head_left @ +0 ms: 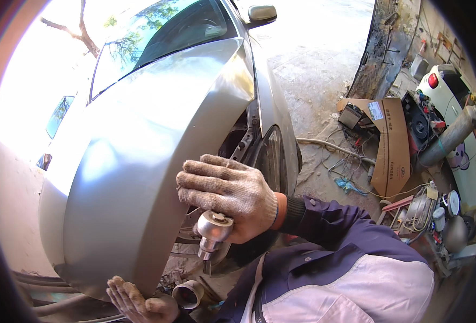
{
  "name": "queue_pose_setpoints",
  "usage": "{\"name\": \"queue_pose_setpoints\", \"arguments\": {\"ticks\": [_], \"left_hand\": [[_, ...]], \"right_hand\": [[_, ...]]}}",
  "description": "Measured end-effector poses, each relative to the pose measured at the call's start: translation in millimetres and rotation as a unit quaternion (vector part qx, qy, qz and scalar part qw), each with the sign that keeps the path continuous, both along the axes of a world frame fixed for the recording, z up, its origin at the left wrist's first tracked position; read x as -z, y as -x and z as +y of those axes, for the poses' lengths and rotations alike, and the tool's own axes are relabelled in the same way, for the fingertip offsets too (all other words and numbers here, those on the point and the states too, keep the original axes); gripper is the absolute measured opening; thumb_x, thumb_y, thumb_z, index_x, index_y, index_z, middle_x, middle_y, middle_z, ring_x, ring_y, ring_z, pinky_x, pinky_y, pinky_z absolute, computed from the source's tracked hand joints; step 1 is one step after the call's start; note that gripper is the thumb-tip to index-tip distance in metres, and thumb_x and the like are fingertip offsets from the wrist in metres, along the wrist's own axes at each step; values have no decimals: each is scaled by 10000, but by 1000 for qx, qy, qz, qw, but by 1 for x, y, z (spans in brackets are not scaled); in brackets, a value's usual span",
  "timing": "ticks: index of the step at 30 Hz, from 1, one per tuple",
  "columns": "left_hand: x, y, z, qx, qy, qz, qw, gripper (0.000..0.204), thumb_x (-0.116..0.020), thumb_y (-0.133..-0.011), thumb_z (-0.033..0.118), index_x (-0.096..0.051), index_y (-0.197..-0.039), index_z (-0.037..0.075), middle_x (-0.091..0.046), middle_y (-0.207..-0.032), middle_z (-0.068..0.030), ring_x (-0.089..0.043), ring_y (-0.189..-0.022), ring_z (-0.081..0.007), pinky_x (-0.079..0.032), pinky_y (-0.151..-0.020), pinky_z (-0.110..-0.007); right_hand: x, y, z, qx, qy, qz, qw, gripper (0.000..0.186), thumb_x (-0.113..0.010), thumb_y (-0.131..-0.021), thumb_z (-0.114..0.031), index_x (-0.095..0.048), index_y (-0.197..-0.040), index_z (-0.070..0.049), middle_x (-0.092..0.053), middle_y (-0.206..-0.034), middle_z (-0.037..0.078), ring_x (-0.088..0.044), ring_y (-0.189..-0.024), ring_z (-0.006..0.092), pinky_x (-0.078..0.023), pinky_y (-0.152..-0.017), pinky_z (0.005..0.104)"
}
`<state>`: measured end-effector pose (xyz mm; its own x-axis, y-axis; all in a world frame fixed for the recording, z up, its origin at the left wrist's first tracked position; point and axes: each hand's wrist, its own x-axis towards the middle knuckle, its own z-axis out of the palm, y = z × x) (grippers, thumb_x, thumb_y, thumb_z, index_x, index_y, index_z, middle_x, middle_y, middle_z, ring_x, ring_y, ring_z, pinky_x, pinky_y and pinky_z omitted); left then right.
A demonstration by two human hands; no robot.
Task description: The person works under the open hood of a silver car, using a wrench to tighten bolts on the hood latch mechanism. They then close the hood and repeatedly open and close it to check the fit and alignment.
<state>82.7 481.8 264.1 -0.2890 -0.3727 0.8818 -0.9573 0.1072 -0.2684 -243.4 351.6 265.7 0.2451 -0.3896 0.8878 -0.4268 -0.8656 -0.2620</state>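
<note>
Silver car (157, 107) fills the left and centre of the frame, its loose front fender panel (141, 177) bulging toward the camera. Right hand (227, 195), in a soiled knit glove, sits at the centre, fingers (205, 175) curled shut round a short metal tool (212, 231) with a rounded silver head and a narrower tip pointing down, apparently held close to the panel's rear edge to work in the gap by the wheel arch. Left hand (135, 302), gloved too, lies at the lower left under the fender's bottom edge, fingers spread flat against it, gripping nothing, seemingly steadying the panel from below. A short metal tube (188, 294) shows just right of that hand. The dark wheel arch behind the tool is cramped and shadowed; what the tip meets cannot be told. Purple and white sleeve (345, 269) covers the lower right. Beyond, on the concrete floor (313, 64), cardboard (391, 145), tangled cables (345, 167) and cans clutter the right side, near a white car (458, 134).
</note>
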Motion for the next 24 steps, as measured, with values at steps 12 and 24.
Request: {"name": "queue_pose_setpoints", "arguments": {"ticks": [12,24], "left_hand": [[-37,-22,14,115,-159,-62,979,401,-418,-1196,115,-763,-1177,-89,-832,-1225,-275,-810,-1179,-476,-655,-1049,-584],[-105,-14,-84,126,-492,-50,860,938,-510,-1108,742,-588,-1624,-38,-530,-1717,-315,-444,-1630,-538,-322,-1347,-630]], "right_hand": [[21,3,-1,-5,6,4,1000,429,-810,-982,-372,-831,-1277,-61,-790,-1422,155,-721,-1416,358,-539,-1254,539],[39,3,0,-35,-36,-15,999,516,-823,-966,-420,-815,-1331,-55,-765,-1465,159,-691,-1456,356,-496,-1295,550]]}}
